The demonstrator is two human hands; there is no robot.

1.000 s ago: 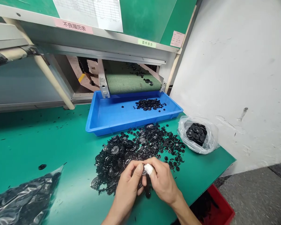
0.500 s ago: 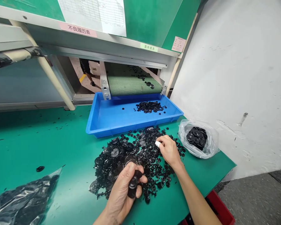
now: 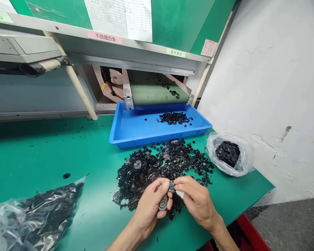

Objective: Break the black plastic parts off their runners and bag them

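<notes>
The left hand (image 3: 149,209) curls around one ribbed black plastic disc (image 3: 163,203); the right hand (image 3: 196,198) pinches a second disc (image 3: 171,186) against the left thumb. Below them, a loose heap of black discs (image 3: 157,164) covers green matting (image 3: 42,150); beyond sit one blue plastic tray (image 3: 146,141) and, at right, one crinkled clear bag (image 3: 231,155).

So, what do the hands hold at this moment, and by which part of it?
The left hand holds a black disc by its rim; the right hand has its fingers pinching the edge of a second black disc just above it.
</notes>
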